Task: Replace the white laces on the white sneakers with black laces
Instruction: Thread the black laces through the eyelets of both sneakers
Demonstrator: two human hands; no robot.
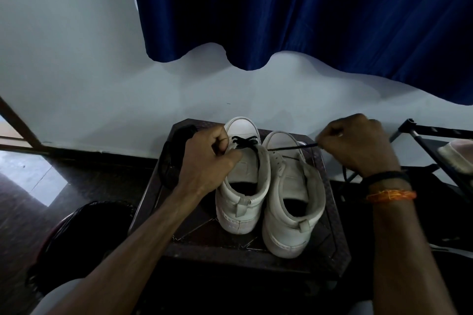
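Two white sneakers stand side by side on a dark stool [332,238], toes pointing away from me. The left sneaker [243,186] has a black lace [244,141] crossed through its front eyelets. My left hand [210,158] grips the upper edge of this sneaker beside the eyelets. One end of the black lace runs taut to the right across the right sneaker [291,202]. My right hand [358,146] pinches that end above and to the right of the shoes. The right sneaker has bare eyelets, with no lace in sight.
A dark bin with a black liner [84,235] stands at the lower left. A black rack [440,146] holding another pale shoe [458,156] is at the right. The wall and a blue curtain [307,13] lie behind the stool.
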